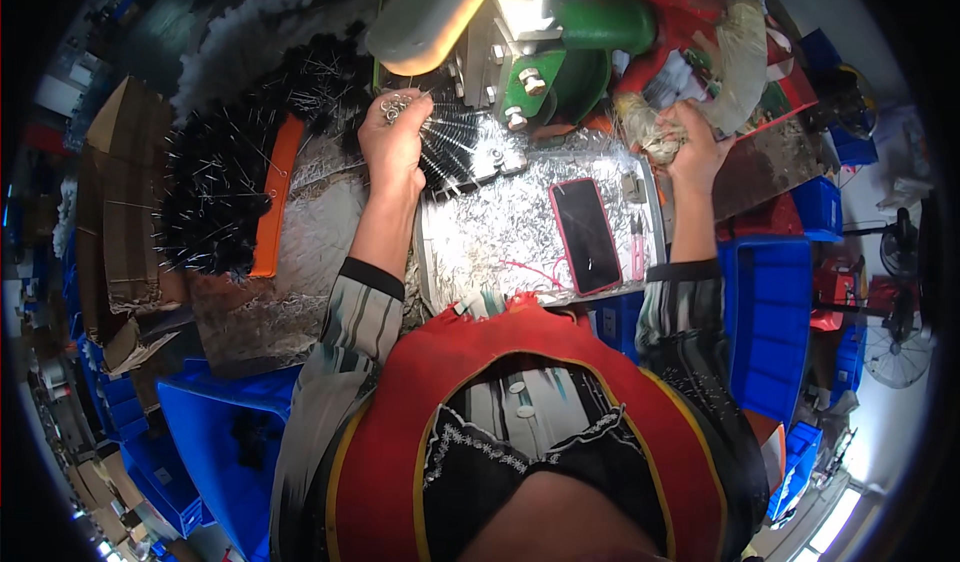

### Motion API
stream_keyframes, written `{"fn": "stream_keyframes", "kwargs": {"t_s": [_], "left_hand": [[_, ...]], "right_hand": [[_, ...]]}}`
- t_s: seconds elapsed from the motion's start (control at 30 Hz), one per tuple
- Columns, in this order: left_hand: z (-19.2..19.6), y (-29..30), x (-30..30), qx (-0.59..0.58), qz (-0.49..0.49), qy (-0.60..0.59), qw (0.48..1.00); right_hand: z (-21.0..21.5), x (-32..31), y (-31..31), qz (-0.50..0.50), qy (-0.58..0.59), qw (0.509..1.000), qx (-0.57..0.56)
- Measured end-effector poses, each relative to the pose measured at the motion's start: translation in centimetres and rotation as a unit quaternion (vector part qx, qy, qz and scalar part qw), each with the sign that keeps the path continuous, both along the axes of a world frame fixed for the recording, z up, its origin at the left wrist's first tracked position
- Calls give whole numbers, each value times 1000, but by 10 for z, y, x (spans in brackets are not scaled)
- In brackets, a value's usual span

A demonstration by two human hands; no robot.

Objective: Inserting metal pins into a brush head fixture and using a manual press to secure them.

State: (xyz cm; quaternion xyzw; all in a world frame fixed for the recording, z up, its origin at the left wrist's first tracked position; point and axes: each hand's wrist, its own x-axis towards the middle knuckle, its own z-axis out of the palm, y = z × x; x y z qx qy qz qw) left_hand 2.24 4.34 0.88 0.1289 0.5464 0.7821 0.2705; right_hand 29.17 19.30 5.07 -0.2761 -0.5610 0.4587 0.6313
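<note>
A bunch of black twisted-wire brushes [452,152] is gripped in my left hand [392,142]. Their wire loop ends stick out above my fingers, and the bristled parts fan to the right over a metal plate by the green machine [535,82]. My right hand [695,152] is closed round the lower end of a curved handle [740,62] wrapped in yellowish film, on the machine's right side. Between my forearms lies a metal tray [480,252], its surface shiny and scratched. On it rest a phone [586,237] with a red edge and a small pink-handled tool [637,252].
A big pile of black wire brushes [205,182] lies at the left behind an orange strip [272,202]. Cardboard [130,192] stands beyond it. Blue bins sit at lower left [225,432] and right [768,312]. A lamp [435,17] hangs above my left hand.
</note>
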Motion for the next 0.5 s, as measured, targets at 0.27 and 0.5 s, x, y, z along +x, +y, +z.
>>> {"fn": "stream_keyframes", "kwargs": {"t_s": [0.27,0.5], "left_hand": [[-4,-4,-3,5,-2,1,1000],[-3,-3,1,28,-5,-11,1000]], "right_hand": [[77,1,1,-1,-94,979,-179],[-23,2,10,23,-8,999,-23]]}}
